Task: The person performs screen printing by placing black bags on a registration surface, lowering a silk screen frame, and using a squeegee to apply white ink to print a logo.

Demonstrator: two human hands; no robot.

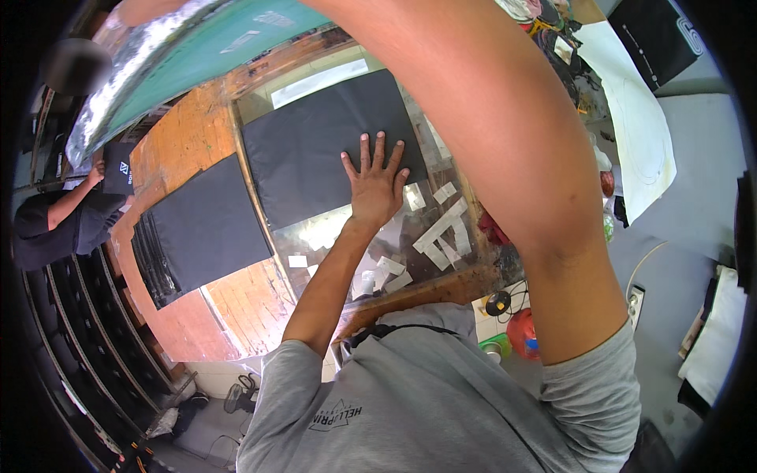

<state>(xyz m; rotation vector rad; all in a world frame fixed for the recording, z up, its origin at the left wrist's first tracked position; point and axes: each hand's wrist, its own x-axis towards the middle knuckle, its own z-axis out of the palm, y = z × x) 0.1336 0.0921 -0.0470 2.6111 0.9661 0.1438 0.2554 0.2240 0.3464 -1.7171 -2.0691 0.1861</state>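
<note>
My left hand lies flat with fingers spread on a smooth black fabric panel. This panel rests on a clear-topped printing board with scraps of white tape stuck on it. My right arm crosses high over the right side and leaves the picture at the top. Part of my right hand shows at the upper left, on the edge of a raised, tilted screen printing frame with green mesh; its fingers are mostly cut off. Left of the board, a stack of black panels lies on the wooden table.
At the far left a person in dark clothes holds a black printed piece. Racks of black pieces stand at lower left. White paper sheets lie at the upper right. A power strip and cables are low at right.
</note>
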